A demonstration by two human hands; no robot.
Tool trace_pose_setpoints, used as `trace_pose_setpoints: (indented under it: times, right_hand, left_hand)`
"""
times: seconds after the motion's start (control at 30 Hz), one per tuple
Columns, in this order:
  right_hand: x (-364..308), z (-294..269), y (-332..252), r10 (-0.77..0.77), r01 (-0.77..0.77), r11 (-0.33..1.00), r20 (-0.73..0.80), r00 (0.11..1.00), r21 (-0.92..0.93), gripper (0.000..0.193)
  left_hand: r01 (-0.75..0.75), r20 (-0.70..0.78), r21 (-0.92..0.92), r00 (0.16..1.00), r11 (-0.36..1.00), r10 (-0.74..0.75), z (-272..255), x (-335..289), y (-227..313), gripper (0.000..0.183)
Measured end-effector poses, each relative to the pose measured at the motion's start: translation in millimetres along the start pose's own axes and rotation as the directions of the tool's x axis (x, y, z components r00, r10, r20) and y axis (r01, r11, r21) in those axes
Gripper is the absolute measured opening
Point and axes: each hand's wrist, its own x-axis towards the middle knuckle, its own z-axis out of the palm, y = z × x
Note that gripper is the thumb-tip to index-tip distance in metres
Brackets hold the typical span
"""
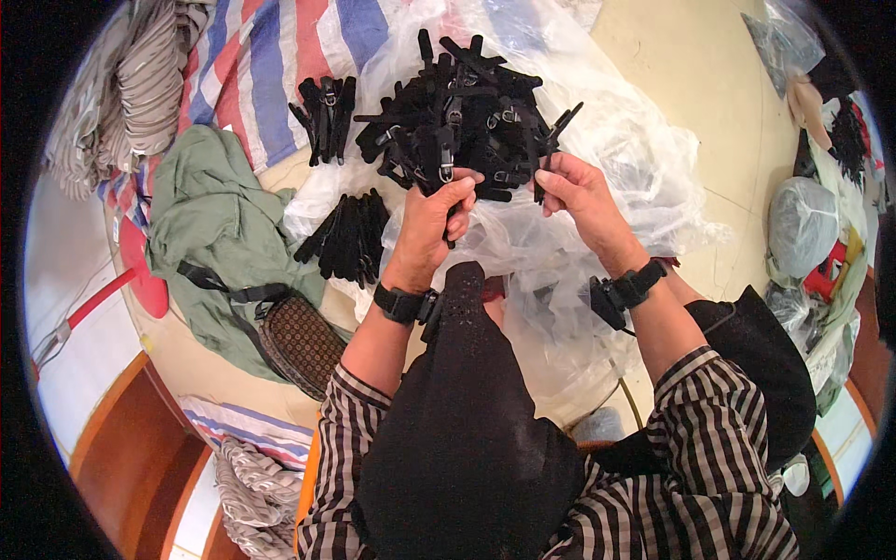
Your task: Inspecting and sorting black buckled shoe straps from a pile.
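My left hand [427, 226] is closed around a black buckled strap [446, 149], whose silver buckle stands up above the fingers and whose lower end pokes out below them. Level with it on the right, my right hand [581, 198] pinches another black strap [544, 149] between thumb and fingers. Just beyond both hands lies a heaped pile of black straps [485, 117] with small silver buckles. To its left sit two sorted bundles: an upper strap bundle [327, 121] and a fanned lower strap bundle [350, 238].
Crumpled clear plastic sheeting [635, 159] spreads under the pile. A striped woven sheet [280, 75] lies behind it. On the left are green cloth [210, 215], a brown patterned bag [303, 341] and grey bundled material [145, 93]. Plastic-wrapped goods [803, 224] line the right side.
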Motion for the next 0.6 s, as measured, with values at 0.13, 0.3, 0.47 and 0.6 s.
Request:
trace_pose_setpoints:
  times: [0.13,0.3,0.47,0.6]
  right_hand:
    - [1,-13,1,-0.036,-0.007,0.961,-0.147,0.989,-0.277,0.010]
    - [-4,11,13,-0.016,0.043,0.922,0.073,0.997,-0.384,0.011]
    - [-7,39,6,0.024,0.012,0.977,0.163,0.986,-0.211,0.016]
    - [-5,52,14,0.058,0.000,0.960,0.200,0.978,-0.280,0.016]
  left_hand:
    - [0.019,-0.035,-0.021,0.999,1.000,-0.020,-4,-3,-3,0.017]
    - [-0.028,-0.030,0.075,0.999,0.997,0.031,4,0,-8,0.015]
    - [-0.061,-0.057,0.045,0.996,0.997,0.063,12,-2,-2,0.008]
    - [-0.028,-0.078,0.168,0.996,0.985,0.041,6,-3,-2,0.010]
